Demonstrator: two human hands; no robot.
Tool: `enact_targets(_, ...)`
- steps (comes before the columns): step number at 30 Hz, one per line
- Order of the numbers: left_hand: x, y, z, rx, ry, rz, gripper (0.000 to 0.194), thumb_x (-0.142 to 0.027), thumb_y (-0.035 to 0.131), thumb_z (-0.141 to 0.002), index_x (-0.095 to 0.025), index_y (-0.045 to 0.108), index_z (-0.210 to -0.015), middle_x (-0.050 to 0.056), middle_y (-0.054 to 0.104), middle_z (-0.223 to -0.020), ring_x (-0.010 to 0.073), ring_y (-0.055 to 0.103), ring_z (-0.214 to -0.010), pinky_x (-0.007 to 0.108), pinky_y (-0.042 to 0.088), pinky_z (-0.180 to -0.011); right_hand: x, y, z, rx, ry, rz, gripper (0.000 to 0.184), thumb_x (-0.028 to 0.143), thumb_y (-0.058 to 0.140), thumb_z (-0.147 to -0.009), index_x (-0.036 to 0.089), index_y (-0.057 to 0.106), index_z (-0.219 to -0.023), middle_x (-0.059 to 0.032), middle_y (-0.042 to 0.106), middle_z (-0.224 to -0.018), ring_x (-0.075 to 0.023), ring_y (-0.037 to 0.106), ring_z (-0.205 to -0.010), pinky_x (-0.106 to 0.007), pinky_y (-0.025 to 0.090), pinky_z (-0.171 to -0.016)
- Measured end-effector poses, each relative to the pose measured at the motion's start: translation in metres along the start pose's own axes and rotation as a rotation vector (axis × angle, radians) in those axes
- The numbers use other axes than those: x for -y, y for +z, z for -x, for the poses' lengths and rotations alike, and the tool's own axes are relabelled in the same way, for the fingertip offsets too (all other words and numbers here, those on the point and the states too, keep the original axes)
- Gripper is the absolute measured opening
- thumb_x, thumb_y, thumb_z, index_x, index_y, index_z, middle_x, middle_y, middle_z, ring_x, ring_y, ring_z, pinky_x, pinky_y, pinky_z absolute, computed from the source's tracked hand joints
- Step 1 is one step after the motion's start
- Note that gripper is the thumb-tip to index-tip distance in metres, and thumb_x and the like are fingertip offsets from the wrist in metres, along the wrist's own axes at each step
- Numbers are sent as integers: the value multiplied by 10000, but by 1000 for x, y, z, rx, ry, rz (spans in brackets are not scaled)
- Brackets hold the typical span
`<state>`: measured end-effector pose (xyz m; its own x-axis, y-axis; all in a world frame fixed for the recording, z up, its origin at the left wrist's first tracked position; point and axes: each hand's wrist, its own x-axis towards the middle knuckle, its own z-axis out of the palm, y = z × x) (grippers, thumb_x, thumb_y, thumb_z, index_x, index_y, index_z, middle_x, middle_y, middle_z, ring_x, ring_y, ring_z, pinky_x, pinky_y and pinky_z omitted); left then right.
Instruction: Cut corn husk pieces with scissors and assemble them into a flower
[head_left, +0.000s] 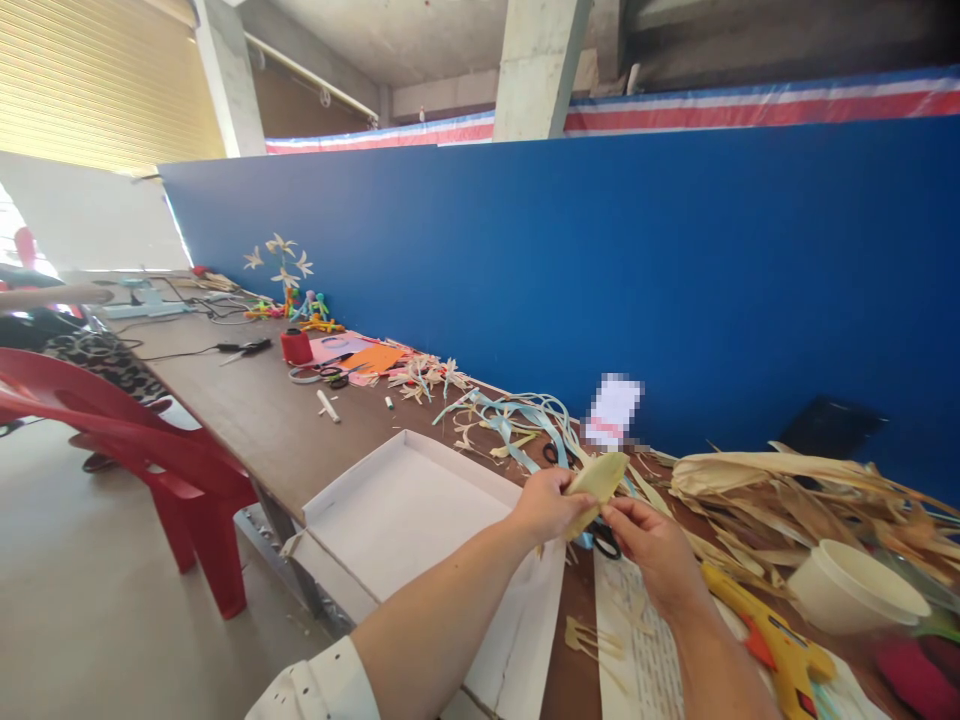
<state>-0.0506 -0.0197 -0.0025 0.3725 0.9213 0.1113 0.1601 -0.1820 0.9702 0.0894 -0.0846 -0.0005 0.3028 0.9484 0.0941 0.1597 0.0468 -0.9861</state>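
Observation:
Between thumb and fingers, my left hand (547, 505) holds a pale yellow-green corn husk piece (600, 478), leaf-shaped and pointed at its upper right end. My right hand (651, 540) is closed, its fingertips pinching the lower right edge of the same piece. Just beneath the hands show the black handles of scissors (606, 540), partly covered. Slim cut husk pieces (592, 638) lie below on the brown table (574, 690). Under my right forearm is a sheet with lines of writing (637, 640).
A shallow white box (405, 500) sits left of my arm. To the right are a yellow glue gun (772, 640), a cream tub (855, 590) and piled dried husks (780, 490). Light-blue ribbon (517, 420) lies behind. A blue partition (510, 260) runs along the back; a red chair (180, 470) stands left.

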Motion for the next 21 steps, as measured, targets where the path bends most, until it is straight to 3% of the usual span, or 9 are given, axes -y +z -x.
enact_targets(6, -5, -1, 4, 22, 7, -76, 234, -352, 638, -666, -149, 526, -637, -45, 446, -601, 91, 398, -586, 219, 281, -550, 10, 3, 2, -78, -117, 198, 211, 398, 648, -641, 187, 654, -644, -12, 627, -602, -163, 536, -571, -272, 402, -558)
enact_targets(13, -4, 0, 5, 14, 91, -40, 235, -306, 635, -685, -142, 486, -606, -50, 417, -590, 80, 373, -589, 216, 260, -544, 17, 13, 3, -220, -119, 369, 240, 438, 600, -577, 202, 633, -609, -17, 623, -545, -193, 551, -539, -297, 406, -547)
enact_targets(17, -9, 3, 9, 101, 91, 212, 312, -354, 701, -637, -130, 488, -595, -52, 412, -571, 62, 372, -554, 205, 292, -535, 13, 4, -2, -371, -64, 421, 278, 447, 634, -550, 183, 664, -630, -44, 641, -569, -220, 568, -573, -309, 395, -552)
enact_targets(21, -17, -5, 10, 232, -65, 704, 462, -439, 773, -558, -107, 597, -826, 11, 571, -674, 99, 517, -572, 228, 397, -554, 1, -8, -7, -467, 39, 153, 269, 399, 681, -577, 164, 687, -710, -24, 626, -552, -178, 535, -523, -276, 358, -483)
